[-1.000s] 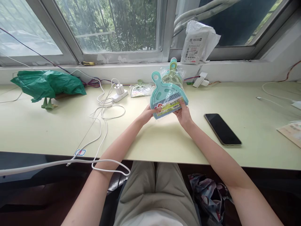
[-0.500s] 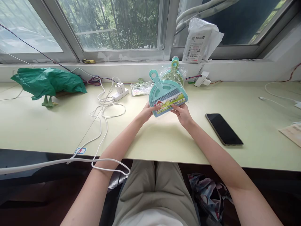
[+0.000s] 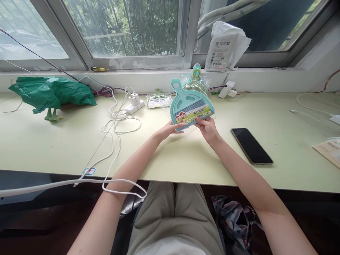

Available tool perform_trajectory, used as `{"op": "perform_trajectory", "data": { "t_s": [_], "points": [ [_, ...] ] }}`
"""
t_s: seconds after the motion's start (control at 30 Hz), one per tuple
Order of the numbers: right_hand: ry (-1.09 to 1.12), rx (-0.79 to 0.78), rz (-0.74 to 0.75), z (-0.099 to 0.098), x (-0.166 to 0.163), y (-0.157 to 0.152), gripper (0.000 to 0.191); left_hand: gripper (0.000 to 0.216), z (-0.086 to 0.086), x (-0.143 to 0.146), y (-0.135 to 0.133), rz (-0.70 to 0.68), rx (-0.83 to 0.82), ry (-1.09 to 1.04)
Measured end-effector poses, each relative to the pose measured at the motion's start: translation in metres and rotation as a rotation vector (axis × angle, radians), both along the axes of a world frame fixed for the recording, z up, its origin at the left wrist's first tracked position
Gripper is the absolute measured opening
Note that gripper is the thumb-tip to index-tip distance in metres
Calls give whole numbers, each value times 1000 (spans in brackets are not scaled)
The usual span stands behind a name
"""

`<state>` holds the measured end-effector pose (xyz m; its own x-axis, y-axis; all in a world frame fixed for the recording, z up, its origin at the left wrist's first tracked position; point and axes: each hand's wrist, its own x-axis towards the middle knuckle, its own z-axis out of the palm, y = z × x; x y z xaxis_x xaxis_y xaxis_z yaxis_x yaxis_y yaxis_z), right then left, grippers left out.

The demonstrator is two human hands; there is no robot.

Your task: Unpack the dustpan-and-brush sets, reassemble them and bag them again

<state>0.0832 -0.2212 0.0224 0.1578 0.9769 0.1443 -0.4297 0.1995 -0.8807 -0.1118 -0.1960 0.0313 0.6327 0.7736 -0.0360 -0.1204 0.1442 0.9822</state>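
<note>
A turquoise dustpan-and-brush set (image 3: 189, 101), wrapped in clear film with a printed label band, is held up in front of me with its handle pointing up and slightly left. My right hand (image 3: 209, 130) pinches its lower right edge, thumb over the front. At the lower left corner, my left hand (image 3: 168, 130) has its thumb on the front and its fingers underneath. Right behind it are more wrapped dustpan sets (image 3: 196, 76), green and turquoise, partly hidden. A smaller wrapped green set (image 3: 158, 100) lies on the table to the left.
A black phone (image 3: 251, 146) lies right of my hands. To the left are a power strip (image 3: 135, 107), tangled white cables (image 3: 115, 124) and a green plastic bag (image 3: 50, 92). A white parcel bag (image 3: 224, 47) leans on the window. One white cable crosses my left forearm.
The dustpan set has tilted a little and shifted slightly right. My left hand has slid lower on its corner, showing more of the label. The right hand keeps its grip.
</note>
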Motion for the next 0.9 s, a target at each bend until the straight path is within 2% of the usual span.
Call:
{"op": "perform_trajectory", "data": {
  "t_s": [0.13,0.2,0.33,0.4,0.5,0.7,0.8,0.9],
  "points": [
    [12,17,-19,0,-1,0,34,62,1,3,-6,-77,-17,-45],
    [11,18,-27,1,-1,-1,35,61,0,6,-6,-18,3,-97],
    [26,-1,-42,3,-1,-1,35,62,1,6,1,194,37,-253],
    [38,-2,-32,3,-2,-1,34,57,1,5,4,235,31,-316],
    [37,8,2,1,-4,-2,35,48,0,5,4,184,-11,-320],
    [14,24,6,1,-8,-4,34,43,-4,8,-6,-72,-113,-237],
    [15,19,5,2,-8,-5,33,45,-2,6,-3,-30,-107,-272],
    [20,12,9,2,-8,-4,34,62,3,2,3,92,-95,-343]
  ]
}}
